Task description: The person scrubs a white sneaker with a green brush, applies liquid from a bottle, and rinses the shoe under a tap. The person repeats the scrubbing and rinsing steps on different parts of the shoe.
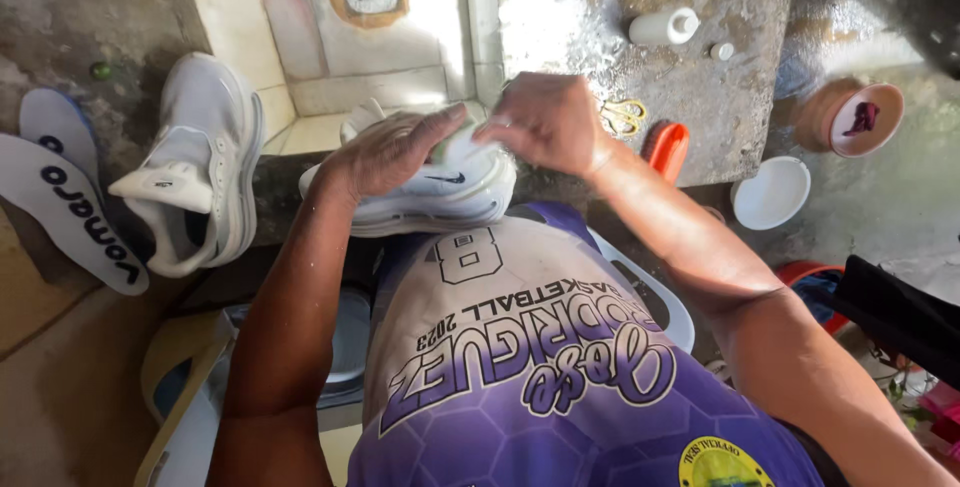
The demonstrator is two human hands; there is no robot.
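The white sneaker (420, 192) is sitting on its sole at the near edge of the dark ledge, right against the person's purple jersey, and both hands are working over its top. The left hand (385, 152) is pressing down on the upper, fingers curled closed around a small pale piece, perhaps a cloth or sponge; I cannot tell which. The right hand (545, 125) is pinching that same piece from the other side, its grip closed too. By my reading, this is the scrubbing or wiping stage on the upper, with the shoe steadied under both palms. The next move is probably calling for firm downward pressure so the shoe is not sliding off the edge.

Moving outward: the matching white sneaker (200, 162) is lying tipped over to the left, near two pale insoles (70, 197) on the floor. On the wet tabletop (580, 17) beyond, a small white bottle (662, 27) is lying down, with yellow-handled scissors (625, 115) just beside the right wrist. A white bowl (770, 192) is sitting lower right.
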